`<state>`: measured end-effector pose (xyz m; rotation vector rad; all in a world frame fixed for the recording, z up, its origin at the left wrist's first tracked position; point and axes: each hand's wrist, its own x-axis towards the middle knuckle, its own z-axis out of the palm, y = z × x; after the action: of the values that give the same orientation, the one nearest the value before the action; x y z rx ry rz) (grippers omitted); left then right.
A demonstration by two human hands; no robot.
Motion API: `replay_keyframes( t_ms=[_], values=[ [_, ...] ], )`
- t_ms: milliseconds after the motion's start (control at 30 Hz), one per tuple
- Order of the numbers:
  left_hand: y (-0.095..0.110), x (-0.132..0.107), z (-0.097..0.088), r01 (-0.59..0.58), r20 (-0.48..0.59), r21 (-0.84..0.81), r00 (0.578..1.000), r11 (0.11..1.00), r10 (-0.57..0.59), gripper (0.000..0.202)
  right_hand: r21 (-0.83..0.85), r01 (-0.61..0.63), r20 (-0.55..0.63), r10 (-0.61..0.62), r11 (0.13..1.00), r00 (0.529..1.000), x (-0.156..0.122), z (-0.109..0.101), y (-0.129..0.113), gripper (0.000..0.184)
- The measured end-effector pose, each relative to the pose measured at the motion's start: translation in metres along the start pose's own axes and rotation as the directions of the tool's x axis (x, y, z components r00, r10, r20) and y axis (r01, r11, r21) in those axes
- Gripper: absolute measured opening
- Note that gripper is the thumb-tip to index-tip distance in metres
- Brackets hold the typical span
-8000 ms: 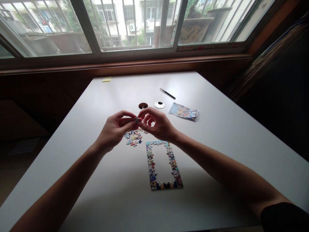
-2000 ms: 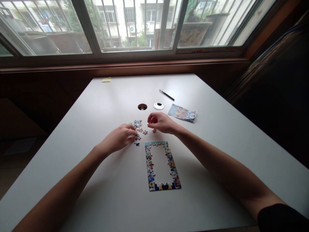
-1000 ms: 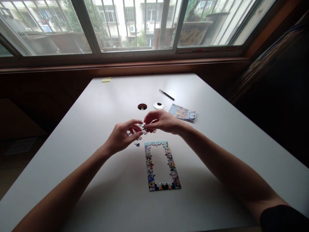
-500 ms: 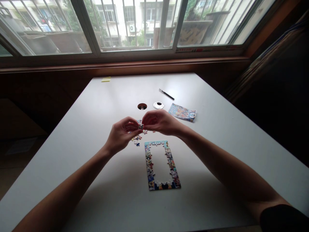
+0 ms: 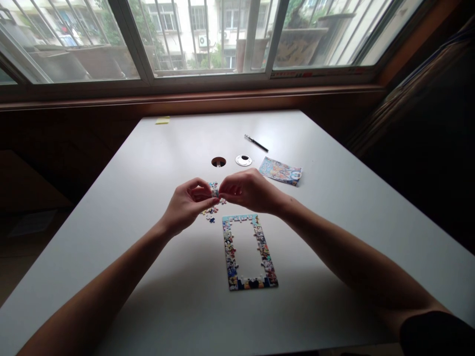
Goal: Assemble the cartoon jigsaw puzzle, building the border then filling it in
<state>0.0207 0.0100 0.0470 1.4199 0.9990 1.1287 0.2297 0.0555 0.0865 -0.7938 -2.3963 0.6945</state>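
Observation:
My left hand (image 5: pixel 188 201) pinches a small puzzle piece (image 5: pixel 215 193) between thumb and fingertips. My right hand (image 5: pixel 247 190) meets it from the other side, its thumb and fingers closed at the edge of the same piece. Both hands are raised over a pile of loose puzzle pieces (image 5: pixel 211 212), which they partly hide. Nearer to me lies a rectangular puzzle border (image 5: pixel 266 254) of joined pieces, light blue along its far side and dark along its near side. Bare white table shows through its middle.
A patterned packet (image 5: pixel 281 171) lies beyond my right hand, with a black pen (image 5: pixel 256 143) farther back. A round hole (image 5: pixel 218 162) in the white table (image 5: pixel 156 296) sits beside its silver cover (image 5: pixel 244 160). A yellow sticky note (image 5: pixel 162 120) is at the far left edge.
The piece has turned slightly between my fingertips and shows more of its coloured face. Both hands stay in nearly the same place; the border and the packet have not moved.

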Motion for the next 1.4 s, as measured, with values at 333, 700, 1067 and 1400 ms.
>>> replay_keyframes(
  t_ms=[333,700,1067,1400],
  values=[
    [-0.012,-0.005,0.0,-0.494,0.509,0.592,0.842,0.637,0.18,0.01,-0.177,-0.03,0.57,0.127,0.984,0.812,-0.01,-0.009,0.015,0.008],
    [-0.018,-0.006,0.001,-0.621,0.631,0.616,0.757,0.485,0.169,0.015,-0.204,-0.007,0.587,0.128,0.979,0.799,-0.006,0.004,0.021,0.01],
    [-0.016,-0.006,0.003,-0.645,0.657,0.612,0.737,0.458,0.159,0.014,-0.221,0.01,0.576,0.123,0.975,0.808,-0.007,0.009,0.023,0.009],
    [-0.017,-0.006,0.004,-0.638,0.655,0.612,0.74,0.467,0.154,0.014,-0.277,0.04,0.571,0.131,0.96,0.81,-0.008,0.007,0.016,0.011]
  ],
)
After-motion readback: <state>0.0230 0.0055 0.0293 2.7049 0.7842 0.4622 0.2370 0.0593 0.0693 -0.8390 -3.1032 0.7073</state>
